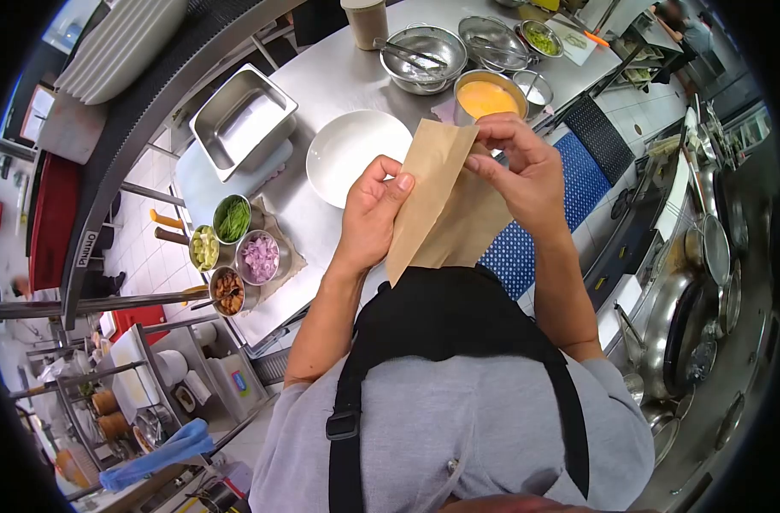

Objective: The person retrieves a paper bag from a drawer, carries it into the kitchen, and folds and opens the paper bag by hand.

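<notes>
A folded piece of brown paper (437, 192) is held up in front of my black apron, over the near edge of the steel table. My left hand (368, 209) pinches its left side, with the thumb on top. At the upper right edge, my right hand (522, 171) grips the paper between thumb and fingers. I cannot tell if it is a sheet or a bag. Behind my left hand sits a white round dish (343, 154). Just beyond my right hand is a metal pot of orange liquid (488, 98).
Metal containers hold green strips (232, 220), pale green pieces (204, 248), chopped purple onion (260, 258) and browned pieces (228, 291). A deep steel pan (244, 120) stands back left. Tongs lie across a metal bowl (422, 64). Pans and a stove (663, 316) line the right.
</notes>
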Tool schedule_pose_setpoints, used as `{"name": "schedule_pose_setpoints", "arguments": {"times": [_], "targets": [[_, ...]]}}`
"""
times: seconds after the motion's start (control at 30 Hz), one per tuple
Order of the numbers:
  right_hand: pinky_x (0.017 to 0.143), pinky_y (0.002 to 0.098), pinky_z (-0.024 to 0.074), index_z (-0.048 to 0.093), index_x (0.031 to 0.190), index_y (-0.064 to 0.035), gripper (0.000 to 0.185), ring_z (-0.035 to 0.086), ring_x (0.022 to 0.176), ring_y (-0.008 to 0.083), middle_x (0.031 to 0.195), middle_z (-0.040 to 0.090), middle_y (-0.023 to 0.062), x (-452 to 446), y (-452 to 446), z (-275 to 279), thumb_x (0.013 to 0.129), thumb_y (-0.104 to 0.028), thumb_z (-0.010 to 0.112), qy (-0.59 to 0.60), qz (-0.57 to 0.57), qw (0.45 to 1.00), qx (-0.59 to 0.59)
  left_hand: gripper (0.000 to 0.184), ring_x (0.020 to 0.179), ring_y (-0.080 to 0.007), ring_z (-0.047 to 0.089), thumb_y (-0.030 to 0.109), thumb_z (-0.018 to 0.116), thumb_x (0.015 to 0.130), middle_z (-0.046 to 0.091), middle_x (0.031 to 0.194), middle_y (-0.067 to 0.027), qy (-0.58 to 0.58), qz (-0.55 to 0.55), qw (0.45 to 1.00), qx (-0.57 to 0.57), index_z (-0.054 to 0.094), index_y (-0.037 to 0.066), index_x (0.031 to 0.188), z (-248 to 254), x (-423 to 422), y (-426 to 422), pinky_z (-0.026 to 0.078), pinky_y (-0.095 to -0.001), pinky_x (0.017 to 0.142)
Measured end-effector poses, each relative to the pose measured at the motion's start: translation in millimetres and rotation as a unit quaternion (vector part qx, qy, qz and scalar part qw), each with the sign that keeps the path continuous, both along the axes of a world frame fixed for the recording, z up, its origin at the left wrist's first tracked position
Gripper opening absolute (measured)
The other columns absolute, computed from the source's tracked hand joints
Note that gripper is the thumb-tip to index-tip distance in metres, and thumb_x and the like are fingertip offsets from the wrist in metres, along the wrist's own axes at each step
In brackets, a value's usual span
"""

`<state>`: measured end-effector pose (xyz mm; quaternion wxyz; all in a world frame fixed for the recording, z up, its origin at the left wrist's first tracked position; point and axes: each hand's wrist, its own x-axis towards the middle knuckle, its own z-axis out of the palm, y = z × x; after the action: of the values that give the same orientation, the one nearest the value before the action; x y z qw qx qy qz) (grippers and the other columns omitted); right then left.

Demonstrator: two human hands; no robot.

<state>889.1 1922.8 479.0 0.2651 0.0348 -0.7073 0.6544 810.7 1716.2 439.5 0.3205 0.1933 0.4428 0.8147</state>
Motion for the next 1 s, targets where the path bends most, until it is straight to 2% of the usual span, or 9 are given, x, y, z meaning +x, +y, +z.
{"name": "schedule_pose_setpoints", "arguments": {"times": [0.13,0.33,0.43,0.53,0.63,0.73,0.87,1.0], "targets": [[0.094,0.0276,0.0502,0.070,0.112,0.0018,0.028,0.063,0.101,0.0130,0.111,0.066,0.0054,-6,-8,-5,0.085,0.004,0.077,-0.020,-0.015,0.999,-0.043,0.015,0.078,-0.0061,0.065,0.017,0.055,0.109,0.072,0.094,-0.0073,0.031,0.009,0.999,-0.017,0.052,0.004,0.105,-5,-3,-2,0.053,-0.0230,0.070],[0.092,0.0281,0.0510,0.070,0.100,0.0009,0.017,0.064,0.096,0.0133,0.105,0.067,0.0062,-15,-4,-14,0.084,0.005,0.075,0.020,-0.092,0.983,0.160,0.017,0.078,-0.0053,0.064,0.018,0.055,0.109,0.072,0.092,-0.0068,0.063,0.029,0.997,-0.035,0.052,0.003,0.104,-1,-7,-3,0.052,-0.0223,0.070],[0.090,0.0282,0.0513,0.070,0.097,0.0004,0.014,0.064,0.094,0.0134,0.101,0.068,0.0053,-21,-11,-8,0.084,0.003,0.075,-0.015,-0.116,0.993,0.012,0.017,0.079,-0.0060,0.065,0.021,0.056,0.109,0.071,0.093,-0.0051,0.085,0.010,0.994,-0.068,0.052,0.005,0.105,-3,-13,-6,0.052,-0.0226,0.072],[0.088,0.0277,0.0512,0.070,0.097,-0.0001,0.013,0.063,0.093,0.0123,0.098,0.069,0.0036,-22,1,-7,0.085,0.002,0.075,-0.022,-0.075,0.995,0.070,0.017,0.078,-0.0045,0.063,0.021,0.058,0.108,0.070,0.091,-0.0037,0.084,0.023,0.993,-0.074,0.053,0.005,0.103,-3,-14,-5,0.050,-0.0217,0.071],[0.086,0.0271,0.0509,0.071,0.097,-0.0002,0.013,0.063,0.090,0.0109,0.096,0.070,0.0026,-25,5,-7,0.085,0.002,0.076,-0.052,-0.037,0.998,0.010,0.018,0.076,-0.0026,0.059,0.020,0.059,0.108,0.068,0.088,-0.0014,0.096,0.003,0.992,-0.078,0.055,0.004,0.100,-6,-18,-6,0.048,-0.0209,0.069],[0.084,0.0269,0.0508,0.071,0.096,0.0000,0.013,0.062,0.089,0.0099,0.093,0.070,0.0021,-28,18,-13,0.085,0.001,0.077,-0.059,0.023,0.998,0.012,0.018,0.073,-0.0016,0.057,0.019,0.059,0.108,0.067,0.085,-0.0004,0.124,-0.004,0.987,-0.106,0.055,0.003,0.101,-8,-21,-8,0.045,-0.0210,0.064],[0.082,0.0268,0.0503,0.072,0.089,0.0017,0.008,0.064,0.088,0.0112,0.092,0.071,0.0039,-27,16,-16,0.084,0.001,0.079,-0.008,-0.037,0.997,0.073,0.018,0.073,-0.0011,0.054,0.019,0.062,0.106,0.065,0.084,0.0016,0.119,0.020,0.982,-0.146,0.057,0.004,0.098,-13,-21,-5,0.044,-0.0201,0.065],[0.083,0.0274,0.0512,0.072,0.087,0.0015,0.008,0.066,0.087,0.0128,0.091,0.072,0.0056,-25,14,-22,0.083,0.001,0.079,-0.049,-0.056,0.997,0.030,0.018,0.072,-0.0022,0.055,0.018,0.062,0.106,0.066,0.084,0.0006,0.105,0.030,0.985,-0.135,0.057,0.004,0.097,-16,-18,0,0.045,-0.0211,0.065]]}}
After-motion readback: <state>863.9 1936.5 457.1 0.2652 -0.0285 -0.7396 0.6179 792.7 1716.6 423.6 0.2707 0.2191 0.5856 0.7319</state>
